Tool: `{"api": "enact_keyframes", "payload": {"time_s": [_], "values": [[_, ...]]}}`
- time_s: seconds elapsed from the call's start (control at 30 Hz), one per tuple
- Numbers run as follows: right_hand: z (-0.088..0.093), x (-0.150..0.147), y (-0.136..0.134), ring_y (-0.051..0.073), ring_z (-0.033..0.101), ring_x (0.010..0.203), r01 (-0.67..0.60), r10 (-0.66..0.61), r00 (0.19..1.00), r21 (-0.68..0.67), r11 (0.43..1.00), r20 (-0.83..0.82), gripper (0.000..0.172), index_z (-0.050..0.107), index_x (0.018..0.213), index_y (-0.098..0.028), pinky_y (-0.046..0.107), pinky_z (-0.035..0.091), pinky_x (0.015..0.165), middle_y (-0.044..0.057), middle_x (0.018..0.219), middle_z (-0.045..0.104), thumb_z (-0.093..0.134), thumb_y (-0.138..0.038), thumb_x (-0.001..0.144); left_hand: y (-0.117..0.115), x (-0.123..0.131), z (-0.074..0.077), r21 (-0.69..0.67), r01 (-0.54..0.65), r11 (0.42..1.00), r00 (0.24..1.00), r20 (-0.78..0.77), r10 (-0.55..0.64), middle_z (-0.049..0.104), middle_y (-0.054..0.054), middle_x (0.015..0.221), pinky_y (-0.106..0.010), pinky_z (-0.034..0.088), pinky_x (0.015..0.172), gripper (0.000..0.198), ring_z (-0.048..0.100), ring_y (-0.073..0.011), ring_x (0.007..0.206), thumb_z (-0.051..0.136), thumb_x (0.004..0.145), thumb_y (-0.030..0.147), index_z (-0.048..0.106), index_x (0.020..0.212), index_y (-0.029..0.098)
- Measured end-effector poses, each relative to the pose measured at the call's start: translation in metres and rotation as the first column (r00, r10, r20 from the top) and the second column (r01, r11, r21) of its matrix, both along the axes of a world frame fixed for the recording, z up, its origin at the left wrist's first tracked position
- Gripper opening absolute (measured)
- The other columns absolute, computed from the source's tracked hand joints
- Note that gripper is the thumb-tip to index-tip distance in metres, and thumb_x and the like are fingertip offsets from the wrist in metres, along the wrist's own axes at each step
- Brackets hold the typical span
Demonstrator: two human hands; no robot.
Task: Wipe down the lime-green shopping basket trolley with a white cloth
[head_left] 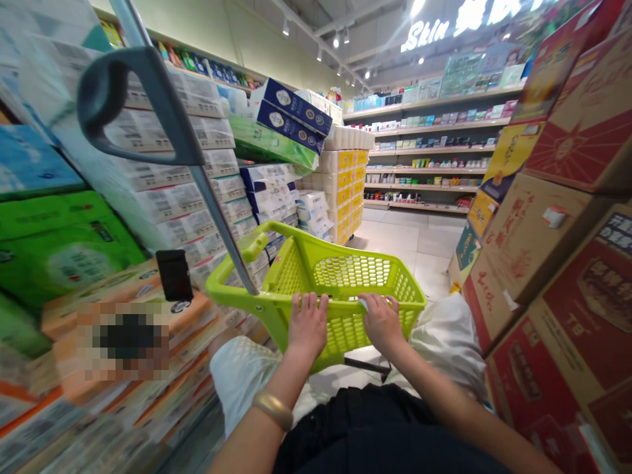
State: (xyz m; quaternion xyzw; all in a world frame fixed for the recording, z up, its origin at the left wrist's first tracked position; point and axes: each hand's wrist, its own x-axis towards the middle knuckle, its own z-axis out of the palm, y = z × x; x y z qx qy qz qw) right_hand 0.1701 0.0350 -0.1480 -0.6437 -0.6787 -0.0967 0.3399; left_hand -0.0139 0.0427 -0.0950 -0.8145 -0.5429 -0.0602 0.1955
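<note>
A lime-green shopping basket (345,253) with perforated sides stands upright in front of my knees. My left hand (309,327) grips its near rim, the fingers hooked over the edge into the basket. Further right on the same rim, my right hand (384,322) is closed over the edge. A small white bit (364,303) shows by its fingers, too small to name. From the basket's left end a metal pull rod rises at a slant to a grey loop handle (182,125), which neither hand touches. What I can see of the basket's inside is bare green plastic.
Stacked packs of tissue (172,141) rise on the left, with orange cartons (187,316) below; a black phone (174,275) rests there. Cardboard boxes (533,224) are piled close on the right. Past the basket, pale floor tiles (419,234) lead to stocked shelves (429,148).
</note>
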Motion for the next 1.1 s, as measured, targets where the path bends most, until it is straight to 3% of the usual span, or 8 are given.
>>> {"api": "enact_keyframes", "payload": {"time_s": [0.13, 0.4, 0.53, 0.73, 0.83, 1.0, 1.1], "values": [[-0.004, 0.017, 0.000, 0.020, 0.057, 0.100, 0.089, -0.089, 0.996, -0.019, 0.996, -0.016, 0.041, 0.060, 0.109, -0.022, 0.037, 0.020, 0.099, 0.005, 0.106, 0.068, 0.044, -0.001, 0.077, 0.005, 0.002, 0.002, -0.010, -0.015, 1.000, 1.000, -0.005, 0.015, 0.056, -0.015, 0.116, -0.048, 0.014, 0.111, 0.052, 0.047, -0.0305, 0.113, 0.051, 0.081, 0.021, 0.050, 0.132, 0.016], [0.005, -0.026, 0.010, 0.019, 0.056, 0.105, -0.006, 0.006, 1.000, -0.006, 1.000, -0.018, 0.045, 0.058, 0.114, -0.022, 0.036, 0.020, 0.102, 0.006, 0.111, 0.066, 0.046, -0.002, 0.076, 0.012, 0.001, 0.004, 0.002, -0.005, 1.000, 1.000, -0.005, 0.005, 0.057, -0.014, 0.112, -0.047, 0.016, 0.110, 0.051, 0.048, -0.0309, 0.113, 0.053, 0.078, 0.021, 0.052, 0.129, 0.017], [-0.001, -0.004, 0.007, 0.019, 0.057, 0.104, -0.001, 0.001, 1.000, -0.008, 1.000, 0.002, 0.046, 0.058, 0.114, -0.023, 0.037, 0.019, 0.102, 0.004, 0.111, 0.067, 0.045, -0.001, 0.075, 0.016, -0.003, 0.001, 0.010, 0.012, 1.000, 1.000, 0.001, -0.012, 0.057, -0.013, 0.112, -0.047, 0.014, 0.111, 0.052, 0.048, -0.0300, 0.112, 0.053, 0.078, 0.021, 0.051, 0.129, 0.017], [-0.008, 0.030, 0.001, 0.019, 0.057, 0.102, 0.131, -0.131, 0.991, -0.005, 0.991, 0.003, 0.044, 0.059, 0.110, -0.022, 0.037, 0.019, 0.101, 0.004, 0.109, 0.068, 0.046, 0.000, 0.075, 0.016, -0.001, 0.002, -0.008, 0.001, 1.000, 1.000, 0.001, -0.001, 0.057, -0.014, 0.113, -0.047, 0.013, 0.113, 0.053, 0.047, -0.0297, 0.113, 0.053, 0.078, 0.022, 0.051, 0.130, 0.017], [-0.005, 0.017, 0.004, 0.020, 0.056, 0.103, 0.135, -0.136, 0.991, -0.019, 0.991, -0.016, 0.042, 0.059, 0.110, -0.022, 0.038, 0.021, 0.100, 0.005, 0.108, 0.068, 0.046, -0.001, 0.076, 0.015, 0.003, 0.004, -0.022, -0.013, 1.000, 1.000, -0.001, 0.013, 0.057, -0.014, 0.113, -0.048, 0.013, 0.113, 0.053, 0.047, -0.0306, 0.113, 0.053, 0.078, 0.023, 0.050, 0.131, 0.017], [0.005, -0.021, 0.011, 0.020, 0.056, 0.105, 0.038, -0.039, 0.999, -0.027, 0.999, -0.015, 0.043, 0.058, 0.113, -0.022, 0.036, 0.020, 0.102, 0.005, 0.111, 0.066, 0.046, -0.002, 0.077, 0.014, 0.004, 0.005, -0.047, -0.006, 0.999, 1.000, 0.012, 0.006, 0.057, -0.015, 0.116, -0.048, 0.012, 0.113, 0.055, 0.046, -0.0310, 0.116, 0.053, 0.078, 0.022, 0.049, 0.133, 0.017], [0.006, -0.022, 0.011, 0.019, 0.056, 0.105, -0.006, 0.005, 1.000, -0.030, 1.000, -0.009, 0.044, 0.058, 0.114, -0.022, 0.036, 0.018, 0.103, 0.005, 0.112, 0.066, 0.046, -0.002, 0.077, 0.014, 0.002, 0.004, -0.043, 0.007, 0.999, 1.000, 0.012, -0.007, 0.057, -0.015, 0.117, -0.048, 0.012, 0.113, 0.055, 0.047, -0.0305, 0.116, 0.052, 0.079, 0.022, 0.049, 0.134, 0.017]]}}
